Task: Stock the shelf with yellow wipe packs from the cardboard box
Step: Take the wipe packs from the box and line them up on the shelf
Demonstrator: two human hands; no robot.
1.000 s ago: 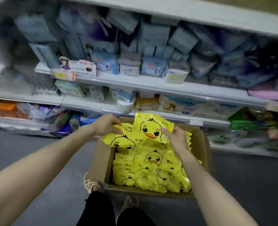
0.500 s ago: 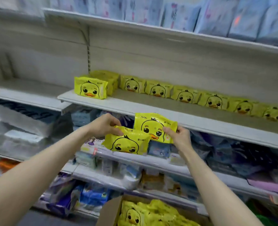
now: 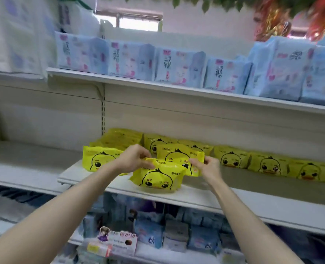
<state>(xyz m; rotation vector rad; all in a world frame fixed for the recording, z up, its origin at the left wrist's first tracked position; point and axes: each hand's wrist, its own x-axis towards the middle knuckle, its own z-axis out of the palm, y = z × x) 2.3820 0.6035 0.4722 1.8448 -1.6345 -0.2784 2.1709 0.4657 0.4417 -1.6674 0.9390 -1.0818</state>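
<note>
Two glossy yellow duck-face packs held: left grip pinches the front pack by its top edge, right grip pinches the rear pack by its right end. Both hang low over the shelf front, ahead of the matching row along its back.

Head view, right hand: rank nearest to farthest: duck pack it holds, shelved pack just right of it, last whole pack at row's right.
1. Held duck pack: pinched by the right hand, on its left.
2. Shelved pack: just right of the hand, further back.
3. Last whole pack: far right, near the frame edge.
</note>
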